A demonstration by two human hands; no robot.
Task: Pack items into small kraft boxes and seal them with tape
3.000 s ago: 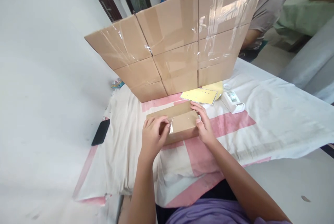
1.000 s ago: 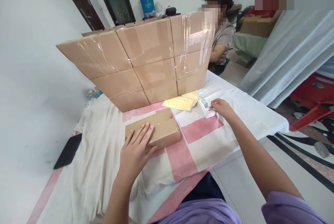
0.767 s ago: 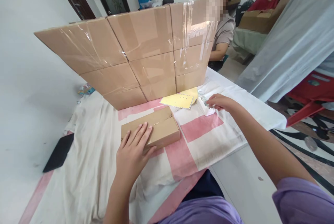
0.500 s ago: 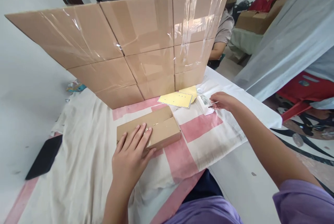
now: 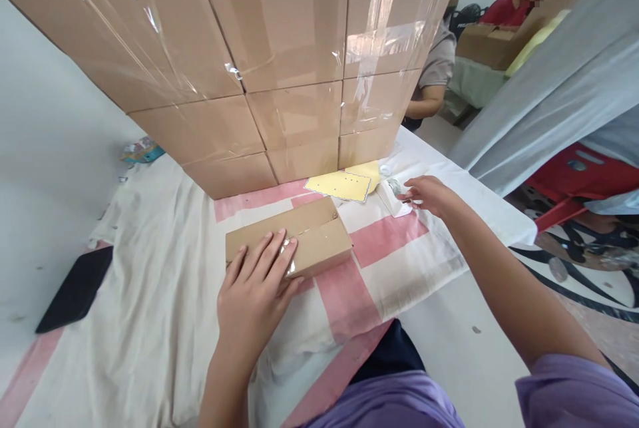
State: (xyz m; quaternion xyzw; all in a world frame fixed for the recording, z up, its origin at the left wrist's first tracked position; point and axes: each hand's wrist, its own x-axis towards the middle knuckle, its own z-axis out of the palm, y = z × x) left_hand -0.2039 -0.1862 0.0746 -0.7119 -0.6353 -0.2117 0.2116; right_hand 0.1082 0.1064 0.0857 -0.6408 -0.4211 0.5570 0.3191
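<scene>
A worktop (image 5: pixel 439 255) spreads across the view under an off-white cloth (image 5: pixel 154 301) marked with pink bands and blocks; the cloth is creased on the left and smoother toward the right. Near the middle a closed brown cardboard box (image 5: pixel 319 235) lies flat, set slightly askew. Behind it a broad cardboard screen (image 5: pixel 294 108), made of joined panels with shiny tape, stands along the far part of the cloth. Just beside the screen's foot lie overlapping yellow sheets (image 5: pixel 342 186), and to their right sits a white tape dispenser (image 5: pixel 396 205), near a small pale ring (image 5: pixel 384 170). A flat black slab (image 5: pixel 77 288) rests at the left edge, beside the wall. A blue packet (image 5: pixel 142 150) lies at the far left corner.
</scene>
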